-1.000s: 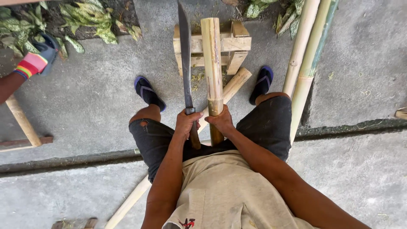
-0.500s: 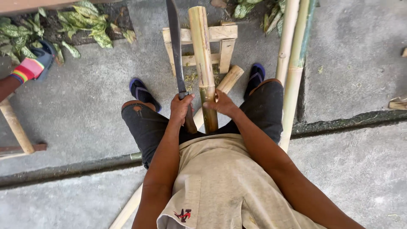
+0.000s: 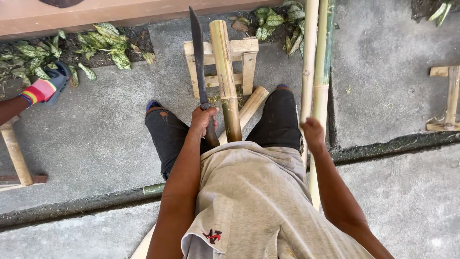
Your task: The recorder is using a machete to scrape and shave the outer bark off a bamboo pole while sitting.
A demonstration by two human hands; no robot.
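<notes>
I sit with a short, thick bamboo piece [image 3: 226, 76] standing tilted between my knees, its far end leaning on a small wooden stool [image 3: 247, 50]. My left hand [image 3: 203, 119] grips the handle of a long dark machete [image 3: 197, 52], whose blade points away from me just left of the bamboo piece. My right hand [image 3: 312, 132] is off that piece and out by my right knee, fingers curled on a pale long bamboo pole [image 3: 309, 57]. A greener pole [image 3: 326, 62] lies beside it. Another bamboo length [image 3: 251, 103] lies under my legs.
Another person's hand in a glove with a striped cuff [image 3: 40, 88] reaches in at the left, near a bamboo stick [image 3: 15, 153]. Leafy plants [image 3: 103, 45] line a wooden border at the top. A wooden frame [image 3: 448, 98] lies at the right. A dark groove [image 3: 72, 204] crosses the concrete floor.
My right hand has let go of the short bamboo piece and swung right to the long poles. The left hand keeps the machete beside the piece. The view has shifted slightly.
</notes>
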